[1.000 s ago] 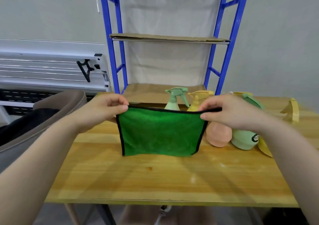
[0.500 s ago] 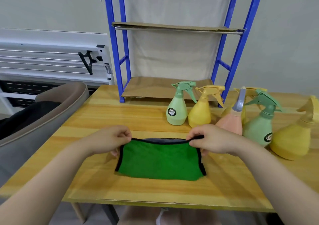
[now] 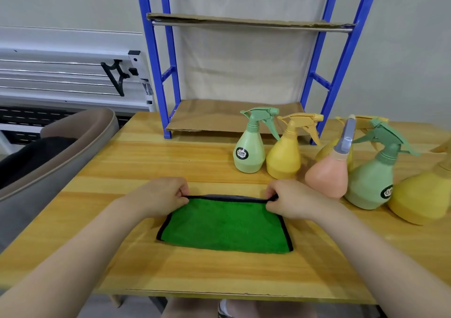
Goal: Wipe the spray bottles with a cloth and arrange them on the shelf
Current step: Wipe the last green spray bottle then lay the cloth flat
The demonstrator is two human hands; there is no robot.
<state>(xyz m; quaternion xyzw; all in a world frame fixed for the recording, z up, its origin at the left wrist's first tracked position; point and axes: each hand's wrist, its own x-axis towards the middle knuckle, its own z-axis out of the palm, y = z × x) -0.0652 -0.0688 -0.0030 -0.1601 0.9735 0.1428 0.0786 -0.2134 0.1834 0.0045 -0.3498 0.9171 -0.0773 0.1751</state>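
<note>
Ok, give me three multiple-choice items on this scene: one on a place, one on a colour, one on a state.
1. Where does the green cloth lie? A on the wooden table; B on the shelf; C on the chair
2. Which colour is the bottle without a trigger? A blue; B pink; C white
3. What are the left hand and right hand doing? A resting open; B gripping a bottle; C pinching the cloth's far edge

A: it lies flat on the tabletop. B: its body is pink. C: fingers are curled at both far corners.

Both hands (image 3: 161, 197) pinching green cloth (image 3: 225, 227)
</note>
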